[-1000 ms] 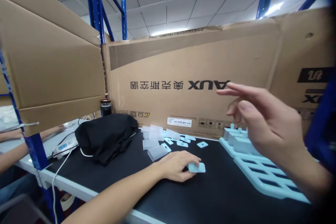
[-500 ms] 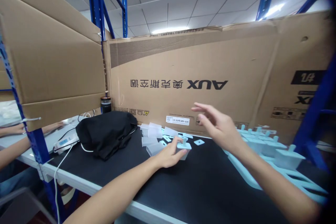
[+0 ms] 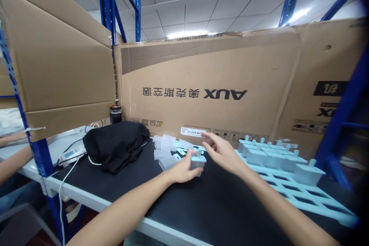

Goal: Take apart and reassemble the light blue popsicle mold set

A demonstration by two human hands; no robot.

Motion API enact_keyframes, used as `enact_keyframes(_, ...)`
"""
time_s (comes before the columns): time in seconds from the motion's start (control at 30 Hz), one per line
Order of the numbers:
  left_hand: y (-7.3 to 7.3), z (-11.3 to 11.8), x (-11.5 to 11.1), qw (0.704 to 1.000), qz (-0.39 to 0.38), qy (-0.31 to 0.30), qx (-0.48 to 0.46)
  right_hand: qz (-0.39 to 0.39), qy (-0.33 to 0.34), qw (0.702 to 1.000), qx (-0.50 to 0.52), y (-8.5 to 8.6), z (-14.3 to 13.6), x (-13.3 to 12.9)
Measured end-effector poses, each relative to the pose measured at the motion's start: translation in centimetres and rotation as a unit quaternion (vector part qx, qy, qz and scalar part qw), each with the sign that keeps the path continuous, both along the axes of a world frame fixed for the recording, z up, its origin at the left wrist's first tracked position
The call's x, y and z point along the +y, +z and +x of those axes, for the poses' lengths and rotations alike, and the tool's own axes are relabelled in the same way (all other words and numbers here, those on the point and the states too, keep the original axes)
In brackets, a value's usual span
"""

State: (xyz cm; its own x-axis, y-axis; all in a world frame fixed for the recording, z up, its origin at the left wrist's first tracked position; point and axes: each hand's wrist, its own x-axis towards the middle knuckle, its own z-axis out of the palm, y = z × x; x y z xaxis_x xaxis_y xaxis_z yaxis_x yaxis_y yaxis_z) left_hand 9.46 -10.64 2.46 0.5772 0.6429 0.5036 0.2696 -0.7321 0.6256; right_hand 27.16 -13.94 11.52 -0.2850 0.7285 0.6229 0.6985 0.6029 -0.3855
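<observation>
Black covers the bench [image 3: 225, 215]; a pale-blue rack [image 3: 346, 218] carries capped cups [image 3: 309, 175] on the right. My right hand [image 3: 226, 154] hovers with loosely open fingers, holding nothing. My left hand [image 3: 181, 170] pinches a single cup [image 3: 198, 164] near the middle, thumb opposing fingers. I judge it light, stiff, slightly slippery: best held by its sidewalls, sparing the slim peg [image 3: 199, 153].
</observation>
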Motion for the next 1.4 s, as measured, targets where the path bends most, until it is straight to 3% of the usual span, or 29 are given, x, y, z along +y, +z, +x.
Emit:
enact_keyframes(0.1,0.0,0.0,0.0,1.0,0.013,-0.003,-0.003,-0.063,0.038,0.997,-0.001,-3.9,0.6,1.7)
enact_keyframes(0.2,0.0,0.0,0.1,1.0,0.012,-0.005,-0.005,-0.08,0.076,0.994,0.001,-5.9,0.5,1.9)
enact_keyframes(0.4,-0.3,0.0,0.3,0.999,-0.01,0.016,-0.028,-0.129,0.056,0.989,0.051,-6.9,0.6,2.0)
enact_keyframes(0.53,0.4,-0.3,0.1,0.992,-0.041,0.04,-0.116,-0.119,0.009,0.99,0.071,-7.9,1.7,3.1)
enact_keyframes(0.67,1.2,-0.8,0.4,0.96,-0.138,0.02,-0.242,-0.088,-0.043,0.995,0.019,-9.2,2.9,4.2)
enact_keyframes(0.8,1.2,-1.0,1.1,0.933,-0.187,0.003,-0.306,-0.076,-0.094,0.99,-0.073,-10.3,3.7,5.2)
enact_keyframes(0.93,0.9,-0.9,1.2,0.929,-0.207,-0.006,-0.307,-0.075,-0.102,0.98,-0.155,-10.6,3.8,5.8)
enact_keyframes(1.1,0.6,-0.3,0.9,0.935,-0.239,-0.033,-0.261,-0.083,-0.058,0.977,-0.185,-10.5,3.4,5.7)
enact_keyframes(1.27,0.6,0.1,0.7,0.955,-0.2,-0.037,-0.217,-0.058,-0.075,0.975,-0.199,-8.8,2.1,6.5)
enact_keyframes(1.4,1.0,-0.1,0.8,0.937,-0.198,-0.046,-0.286,-0.07,-0.053,0.965,-0.246,-7.5,1.2,7.5)
